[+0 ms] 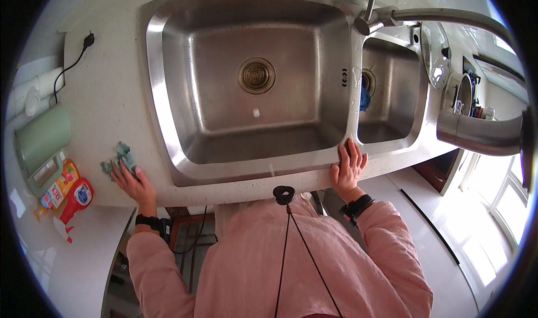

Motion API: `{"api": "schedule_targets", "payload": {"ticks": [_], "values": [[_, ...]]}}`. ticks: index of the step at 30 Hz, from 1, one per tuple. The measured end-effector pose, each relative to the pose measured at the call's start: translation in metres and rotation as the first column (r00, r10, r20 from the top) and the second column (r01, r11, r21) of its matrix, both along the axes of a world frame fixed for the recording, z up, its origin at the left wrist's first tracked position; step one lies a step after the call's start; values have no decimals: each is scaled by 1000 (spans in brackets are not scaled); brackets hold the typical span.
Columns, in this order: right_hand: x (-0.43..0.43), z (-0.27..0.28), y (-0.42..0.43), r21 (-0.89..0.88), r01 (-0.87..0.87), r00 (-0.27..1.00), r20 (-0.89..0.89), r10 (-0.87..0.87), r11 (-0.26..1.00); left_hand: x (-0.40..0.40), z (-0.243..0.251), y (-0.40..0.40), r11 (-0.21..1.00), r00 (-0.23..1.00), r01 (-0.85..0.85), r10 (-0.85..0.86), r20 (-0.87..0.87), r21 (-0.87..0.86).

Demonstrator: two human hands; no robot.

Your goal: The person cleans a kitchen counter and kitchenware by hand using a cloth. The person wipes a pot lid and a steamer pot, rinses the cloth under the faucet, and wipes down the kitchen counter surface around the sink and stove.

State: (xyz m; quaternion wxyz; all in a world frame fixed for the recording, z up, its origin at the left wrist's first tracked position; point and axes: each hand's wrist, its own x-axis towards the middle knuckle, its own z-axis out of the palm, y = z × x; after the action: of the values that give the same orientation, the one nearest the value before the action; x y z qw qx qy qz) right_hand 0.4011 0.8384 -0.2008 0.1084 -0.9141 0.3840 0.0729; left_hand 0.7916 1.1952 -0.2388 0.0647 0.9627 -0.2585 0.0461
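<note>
My left hand (136, 185) presses a crumpled green cloth (122, 154) onto the countertop (113, 86), left of the sink, and its fingers partly cover the cloth. On the front rim of the stainless-steel sink (262, 173) rests my right hand (349, 166), fingers a little apart and holding nothing. It lies near the divider between the large basin (227, 103) and the small basin (391, 99). A small whitish spot shows on the large basin's floor below the drain strainer (256, 75).
A green kettle (44, 133), an orange bottle (63, 183) and a red spray bottle (77, 198) stand at left. Nearby lies a black power plug (88, 40). The faucet (370, 23), a glass lid (435, 55) and a pot (462, 93) are at right. Blue material (365, 100) sits in the small basin.
</note>
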Motion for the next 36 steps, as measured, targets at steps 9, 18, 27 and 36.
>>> {"api": "schedule_targets", "payload": {"ticks": [9, 18, 27, 36], "values": [[1, 1, -1, 14, -10, 1000, 4, 9, 1000, 1, 3, 0, 999, 999, 40, -40, 12, 12], [-1, 0, -1, 9, 5, 1000, -9, -5, 1000, 0, -2, 1, 1000, 1000, 0, 0, 23, -4], [-2, -3, 0, -37, -11, 1000, 13, 11, 999, 2, -5, 7, 1000, 999, -11, 10, 31, 14], [1, 1, 1, -13, 8, 1000, 8, -8, 1000, 1, -2, 5, 1000, 1000, 12, -12, 23, 4]]}}
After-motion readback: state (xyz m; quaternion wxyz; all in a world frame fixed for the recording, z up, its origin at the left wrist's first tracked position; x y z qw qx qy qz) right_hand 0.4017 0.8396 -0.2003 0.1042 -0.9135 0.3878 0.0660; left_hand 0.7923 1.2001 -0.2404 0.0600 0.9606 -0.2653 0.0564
